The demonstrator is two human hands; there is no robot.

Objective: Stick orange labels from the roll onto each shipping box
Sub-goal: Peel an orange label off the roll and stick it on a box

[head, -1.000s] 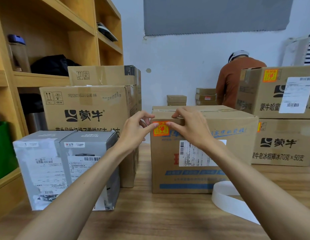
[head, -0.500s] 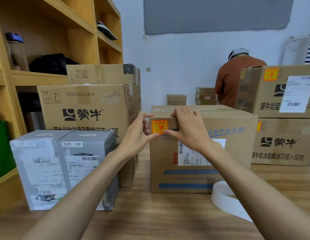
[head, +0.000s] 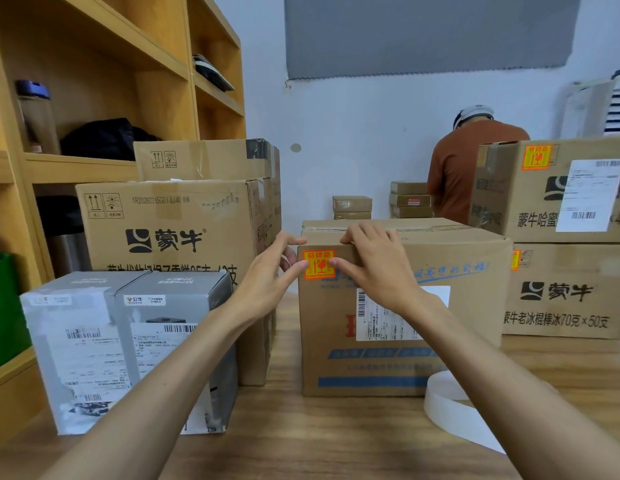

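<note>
Square orange label (head: 319, 264), frame centre, now sits flat on the upper-left face of the brown cardboard shipping box (head: 398, 306), both hands' fingers (head: 343, 264) pressing it open-handed, gripping nothing; this box looks done.

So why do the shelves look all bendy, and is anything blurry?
Head view: the wide lens bows the wooden shelves at the edge; the orange label under both hands is sharp, while small print on the grey box is smeared; light is soft, no glare.
</note>
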